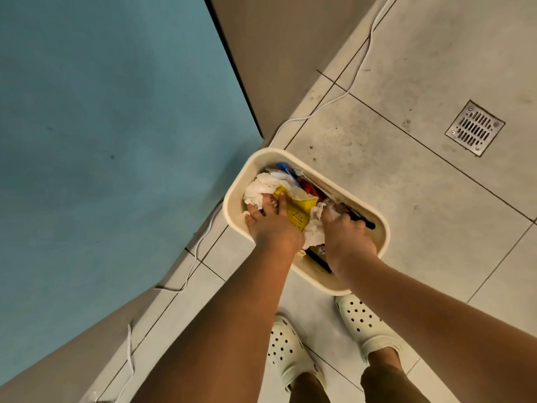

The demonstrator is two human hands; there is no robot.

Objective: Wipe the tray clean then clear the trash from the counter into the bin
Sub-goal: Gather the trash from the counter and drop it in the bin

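A: Counter point(101, 126) fills the left, blue and bare in what shows. Where is the trash?

B: In the bin point(319, 174) on the floor, beside the counter's corner. The left hand point(273, 225) presses down with straight fingers on the yellow wrapper point(299, 210) and tissue point(258, 187).

A: And the right hand point(348, 239)?

B: Its fingers curl down into white paper point(315, 225); I judge it is gripping that.

A: How should it be packed?

B: Push evenly, keep everything under the rim, and mind the black stick point(364, 223) poking out at the right. No tray in view.
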